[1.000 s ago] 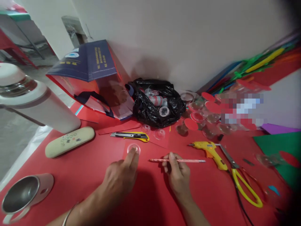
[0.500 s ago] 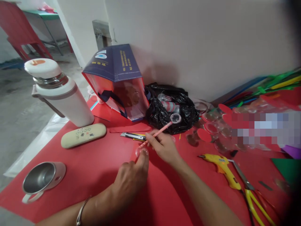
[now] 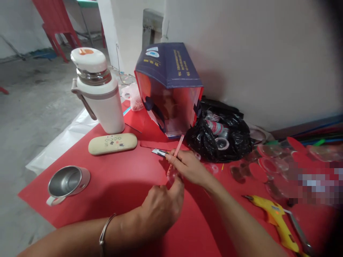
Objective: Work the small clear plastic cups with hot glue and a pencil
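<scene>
My left hand (image 3: 160, 210) presses its fingertips down on a small clear round plastic piece (image 3: 171, 177) lying on the red sheet (image 3: 120, 185). My right hand (image 3: 189, 166) grips a pink pencil (image 3: 176, 152) that slants down to the edge of that clear piece. A utility knife (image 3: 160, 152) lies just behind the pencil, partly hidden by my right hand. My left wrist wears a thin metal bangle.
A white thermos (image 3: 98, 92), a cream case (image 3: 112, 143) and a steel mug (image 3: 65, 182) stand at the left. A blue and red bag (image 3: 168, 87) and a black plastic bag (image 3: 219, 135) lie by the wall. Clear cups and red discs (image 3: 265, 160) and a yellow glue gun (image 3: 276, 219) sit at the right.
The view has swung left. My right hand lifted the pencil off the sheet and brought it to the clear piece, turning it steeper. My left hand stayed on the piece.
</scene>
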A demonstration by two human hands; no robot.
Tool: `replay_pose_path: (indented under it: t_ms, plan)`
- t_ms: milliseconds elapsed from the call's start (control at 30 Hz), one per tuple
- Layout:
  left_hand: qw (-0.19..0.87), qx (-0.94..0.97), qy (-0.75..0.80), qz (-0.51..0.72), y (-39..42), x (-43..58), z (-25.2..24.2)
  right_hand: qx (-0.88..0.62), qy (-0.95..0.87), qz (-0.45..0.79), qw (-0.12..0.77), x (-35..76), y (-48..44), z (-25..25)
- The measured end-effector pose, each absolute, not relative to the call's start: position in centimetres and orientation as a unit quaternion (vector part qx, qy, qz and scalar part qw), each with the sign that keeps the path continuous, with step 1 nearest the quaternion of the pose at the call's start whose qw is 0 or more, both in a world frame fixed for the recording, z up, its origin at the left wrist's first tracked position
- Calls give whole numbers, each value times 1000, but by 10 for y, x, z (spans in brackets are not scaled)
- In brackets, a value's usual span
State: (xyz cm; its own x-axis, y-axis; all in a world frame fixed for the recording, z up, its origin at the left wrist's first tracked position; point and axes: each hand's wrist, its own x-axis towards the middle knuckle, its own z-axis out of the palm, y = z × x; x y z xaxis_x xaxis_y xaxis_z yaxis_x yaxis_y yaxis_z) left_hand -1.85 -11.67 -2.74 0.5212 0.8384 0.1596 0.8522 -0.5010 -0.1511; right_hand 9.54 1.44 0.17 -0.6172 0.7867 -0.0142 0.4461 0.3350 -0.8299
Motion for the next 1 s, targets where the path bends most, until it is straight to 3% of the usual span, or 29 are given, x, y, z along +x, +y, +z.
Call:
replay_pose_path:
  t_ms: [633, 1000]
  plan:
    - [23, -857, -514, 9, -109, -15, -25, -385, -849, 319, 171, 99, 24, 1]
    - [-36, -846, -529, 50, -105, -14, -27, -452, -805, 283, 259, 134, 15, -8]
